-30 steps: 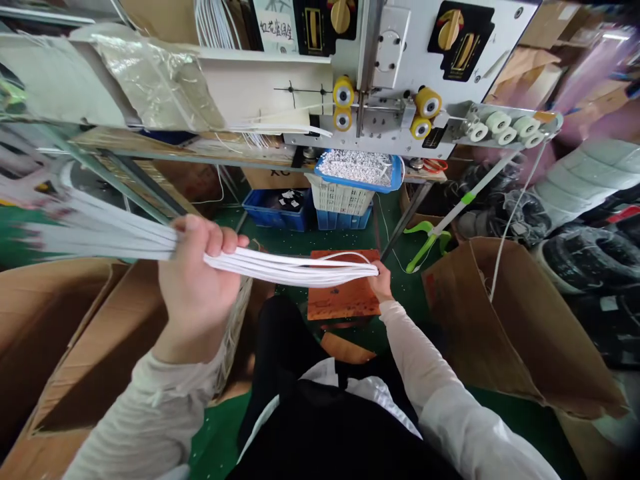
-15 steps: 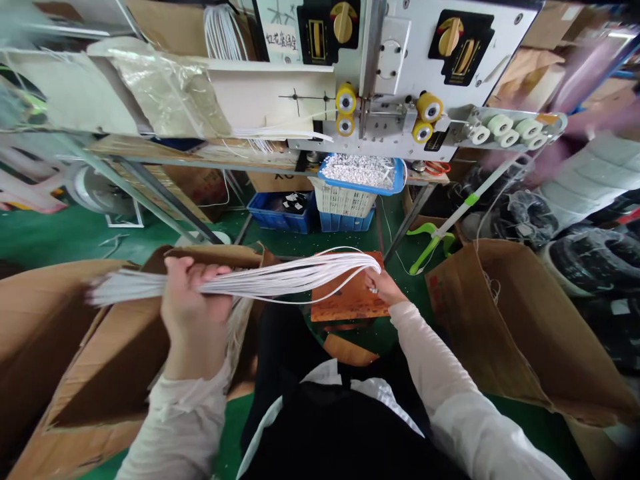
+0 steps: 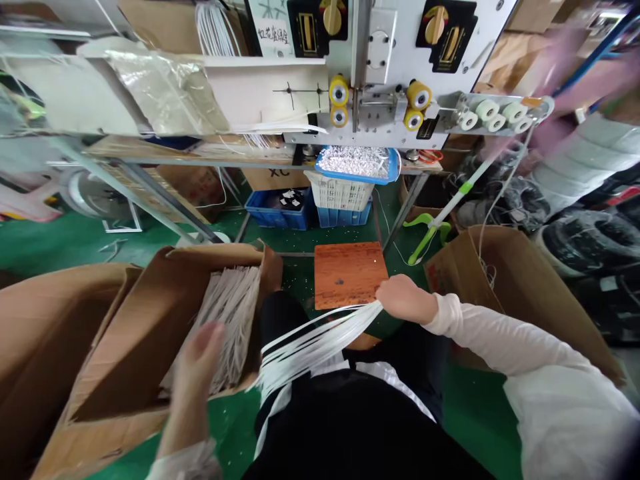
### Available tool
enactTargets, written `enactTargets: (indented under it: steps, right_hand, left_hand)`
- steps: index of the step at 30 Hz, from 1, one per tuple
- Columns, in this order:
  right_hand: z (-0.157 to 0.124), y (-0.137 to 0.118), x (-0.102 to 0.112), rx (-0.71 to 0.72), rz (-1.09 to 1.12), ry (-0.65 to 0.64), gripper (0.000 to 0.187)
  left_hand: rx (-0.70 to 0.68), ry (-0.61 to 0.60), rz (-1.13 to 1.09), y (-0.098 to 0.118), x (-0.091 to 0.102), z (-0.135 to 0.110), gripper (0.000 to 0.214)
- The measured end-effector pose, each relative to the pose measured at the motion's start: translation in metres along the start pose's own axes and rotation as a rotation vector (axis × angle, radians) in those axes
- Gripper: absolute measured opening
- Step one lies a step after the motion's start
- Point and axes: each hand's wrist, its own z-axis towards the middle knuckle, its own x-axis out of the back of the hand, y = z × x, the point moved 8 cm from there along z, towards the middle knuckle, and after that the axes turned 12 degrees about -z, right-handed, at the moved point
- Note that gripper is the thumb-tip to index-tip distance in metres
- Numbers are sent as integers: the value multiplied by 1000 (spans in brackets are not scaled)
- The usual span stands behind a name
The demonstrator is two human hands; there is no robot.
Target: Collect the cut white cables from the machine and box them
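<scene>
My right hand is shut on one end of a bundle of flat white strips, which fans out down and left across my black apron. My left hand is motion-blurred and shows nothing in it. It hangs just over a cardboard box that holds a stack of similar white strips, close to the stack but apparently not touching it. A reddish-brown wooden board lies on the floor beyond my right hand, apart from it.
A wall-mounted machine with yellow rollers and white spools stands ahead, above a blue tray of white bits. Blue crates sit below on the green floor. Another open cardboard box stands to my right, beside black coils.
My left hand has let go of the strips and dropped toward the box, where a stack now shows. My right hand has moved down and right, drawing the bundle across my lap.
</scene>
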Motion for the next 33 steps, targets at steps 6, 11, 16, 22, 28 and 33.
enactTargets:
  steps: [6,11,16,22,28,33]
  right_hand:
    - [14,-21,23,-66,48,115,18]
    - [9,-6,49,-108,193,251,10]
    - [-13,49,74,-7,699,477,69]
    - [16,25,34,287,1523,420,70]
    - [35,-12,21,218,1599,292,54]
    - [45,-28,15,174,1540,203,58]
  left_hand:
    - [-222,-907,200,34,-246,-78,52]
    - [-122,-882,216,26,-296,-88,13]
    - [413,-1034,-346,20,-290,-86,36]
    - [721,-1200,-677,41,-288,-94,37]
    - [742,-1119,-647,21,-289,-98,45]
    - [635,-864,-491,-14,-277,-86,60]
